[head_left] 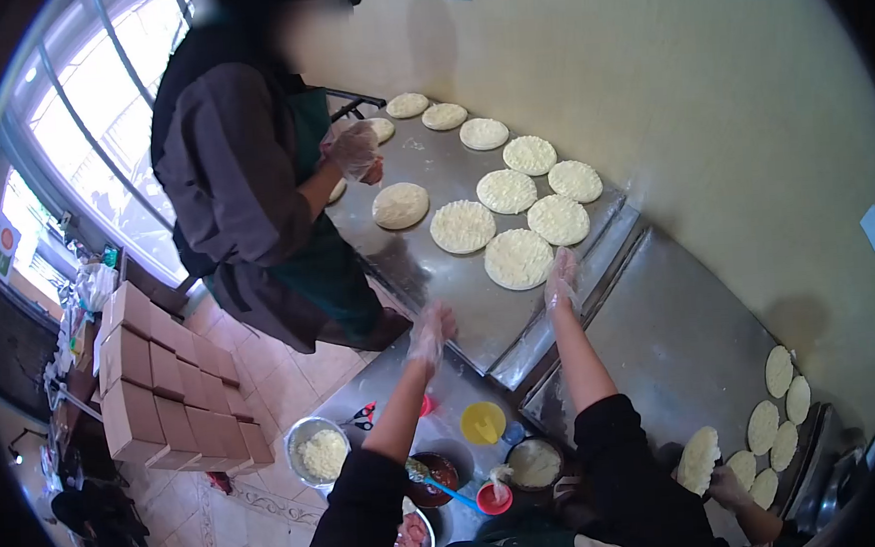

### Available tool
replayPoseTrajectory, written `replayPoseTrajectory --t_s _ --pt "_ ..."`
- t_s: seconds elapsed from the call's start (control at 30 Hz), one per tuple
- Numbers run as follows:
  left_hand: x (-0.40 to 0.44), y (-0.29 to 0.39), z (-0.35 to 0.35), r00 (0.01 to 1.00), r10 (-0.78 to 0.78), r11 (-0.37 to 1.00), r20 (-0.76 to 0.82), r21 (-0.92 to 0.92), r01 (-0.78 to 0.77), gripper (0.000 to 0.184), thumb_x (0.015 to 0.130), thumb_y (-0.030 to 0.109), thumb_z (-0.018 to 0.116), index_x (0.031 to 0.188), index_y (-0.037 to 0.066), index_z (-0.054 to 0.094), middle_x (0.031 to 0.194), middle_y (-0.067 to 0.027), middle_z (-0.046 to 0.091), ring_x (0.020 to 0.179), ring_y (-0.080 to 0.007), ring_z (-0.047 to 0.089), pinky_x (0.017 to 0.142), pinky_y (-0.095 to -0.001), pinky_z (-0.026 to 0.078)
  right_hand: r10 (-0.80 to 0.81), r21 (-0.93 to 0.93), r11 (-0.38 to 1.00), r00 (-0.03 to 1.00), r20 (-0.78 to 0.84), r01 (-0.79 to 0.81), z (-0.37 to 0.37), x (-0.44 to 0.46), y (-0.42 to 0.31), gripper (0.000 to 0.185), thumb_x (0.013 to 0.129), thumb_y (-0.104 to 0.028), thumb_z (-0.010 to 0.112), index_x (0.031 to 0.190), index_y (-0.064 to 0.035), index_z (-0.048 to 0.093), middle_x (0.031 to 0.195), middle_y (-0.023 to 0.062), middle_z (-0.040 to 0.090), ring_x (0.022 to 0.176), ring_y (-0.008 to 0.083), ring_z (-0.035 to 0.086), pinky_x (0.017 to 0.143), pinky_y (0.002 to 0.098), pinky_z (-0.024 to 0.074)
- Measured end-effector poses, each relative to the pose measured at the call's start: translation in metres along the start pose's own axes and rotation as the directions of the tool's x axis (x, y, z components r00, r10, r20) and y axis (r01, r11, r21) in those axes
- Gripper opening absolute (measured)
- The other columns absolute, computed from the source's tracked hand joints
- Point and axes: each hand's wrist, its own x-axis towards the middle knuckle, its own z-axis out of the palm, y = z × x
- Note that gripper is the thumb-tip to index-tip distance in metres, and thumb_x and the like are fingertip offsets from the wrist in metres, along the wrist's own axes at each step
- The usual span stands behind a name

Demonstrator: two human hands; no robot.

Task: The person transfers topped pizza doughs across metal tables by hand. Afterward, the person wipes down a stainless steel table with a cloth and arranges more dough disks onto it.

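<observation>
Both my hands wear clear plastic gloves. My right hand (562, 281) has its fingers stretched out at the right edge of a round flat dough base with a pale crumbly topping (519, 259); I cannot tell whether it presses on it. My left hand (433, 334) is over the near edge of the metal table (449, 298), fingers loosely out, holding nothing I can see. Beyond lie more topped bases, among them one at the left (463, 228) and one at the right (558, 220). A plainer base (400, 206) lies nearer the co-worker.
A co-worker (241, 175) with gloved hands stands at the left. Another person's hand (731, 489) is beside a topped base (698, 461) at lower right. Below my arms are a bowl of white crumbles (324, 455), a yellow container (483, 423) and a sauce bowl (435, 479). Cardboard boxes (129, 393) are stacked left.
</observation>
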Motion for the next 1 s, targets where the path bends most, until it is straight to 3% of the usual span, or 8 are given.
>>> replayPoseTrajectory --t_s 0.1,0.23,0.3,0.37,0.53,0.63,0.73,1.0 --pt "0.056 0.012 0.074 0.993 0.111 0.986 0.035 0.12 -0.114 0.061 0.086 0.053 0.048 0.126 0.006 0.045 0.12 -0.0122 0.053 0.102 -0.0236 0.054 0.082 -0.0341 0.044 0.085 -0.141 0.984 0.987 -0.138 -0.105 -0.013 0.051 0.013 0.052 0.094 -0.043 0.035 0.121 -0.0005 0.047 0.122 0.0196 0.049 0.114 0.0312 0.046 0.096 0.0362 0.0346" --pt "0.063 0.043 0.096 0.994 0.106 0.974 -0.021 0.203 -0.1 0.055 0.089 0.05 0.044 0.122 0.005 0.047 0.106 -0.0136 0.06 0.084 -0.0192 0.056 0.079 -0.032 0.044 0.283 0.14 0.95 0.959 0.001 -0.28 0.0 0.063 0.041 0.072 0.089 -0.057 0.035 0.129 0.0029 0.036 0.121 0.0178 0.049 0.113 0.0269 0.046 0.097 0.0372 0.0332" --pt "0.076 0.039 0.103 0.987 0.111 0.988 -0.113 0.118 -0.097 0.05 0.089 0.051 0.042 0.107 0.006 0.054 0.077 -0.0041 0.06 0.064 -0.0112 0.05 0.06 -0.0265 0.04 0.406 0.2 0.891 0.912 0.046 -0.407 -0.007 0.063 0.026 0.072 0.088 -0.058 0.036 0.128 0.0019 0.038 0.119 0.0171 0.051 0.111 0.0265 0.047 0.096 0.0375 0.0338" --pt "0.094 0.036 0.099 0.989 0.089 0.989 -0.116 0.13 -0.074 0.057 0.088 0.054 0.041 0.115 0.004 0.051 0.084 -0.0069 0.062 0.069 -0.0132 0.052 0.064 -0.0285 0.041 0.601 0.13 0.759 0.763 0.239 -0.638 -0.01 0.063 0.016 0.075 0.086 -0.063 0.034 0.127 -0.0011 0.041 0.118 0.0153 0.053 0.113 0.0248 0.048 0.096 0.0363 0.0347" --pt "0.095 0.045 0.097 0.997 -0.071 0.983 -0.018 0.167 0.073 0.076 0.085 0.064 0.034 0.131 0.003 0.035 0.099 -0.0142 0.06 0.091 -0.021 0.051 0.083 -0.0349 0.037 0.498 0.252 0.738 0.757 0.423 -0.626 -0.018 0.043 0.01 0.08 0.083 -0.069 0.031 0.125 -0.0021 0.044 0.122 0.0136 0.051 0.116 0.0238 0.046 0.097 0.0353 0.0343" --pt "0.072 0.046 0.109 0.982 -0.139 0.982 0.126 0.149 0.12 0.079 0.085 0.066 0.032 0.133 0.003 0.031 0.105 -0.0161 0.058 0.09 -0.022 0.051 0.085 -0.0352 0.037 0.291 0.56 0.561 0.779 0.555 -0.609 -0.035 0.021 0.013 0.085 0.083 -0.07 0.027 0.131 -0.0007 0.037 0.133 0.0145 0.043 0.125 0.0282 0.038 0.104 0.0402 0.0281" --pt "0.053 0.046 0.119 0.972 -0.187 0.969 0.144 0.189 0.158 0.086 0.082 0.07 0.03 0.136 0.003 0.027 0.113 -0.0209 0.054 0.1 -0.0275 0.051 0.086 -0.0358 0.037 0.177 0.727 0.113 0.733 0.656 -0.678 -0.061 0.004 0.02 0.088 0.083 -0.069 0.027 0.138 0.0 0.023 0.142 0.0162 0.029 0.131 0.0315 0.028 0.109 0.0439 0.019" --pt "0.05 0.034 0.097 0.986 -0.141 0.99 0.094 0.008 0.141 0.09 0.081 0.071 0.032 0.137 0.001 0.02 0.125 -0.0235 0.046 0.105 -0.032 0.051 0.076 -0.0347 0.045 0.182 0.776 -0.114 0.755 0.63 -0.621 -0.091 -0.034 0.034 0.09 0.08 -0.073 0.027 0.136 -0.0023 0.03 0.14 0.0174 0.032 0.129 0.0346 0.031 0.107 0.0486 0.0207"
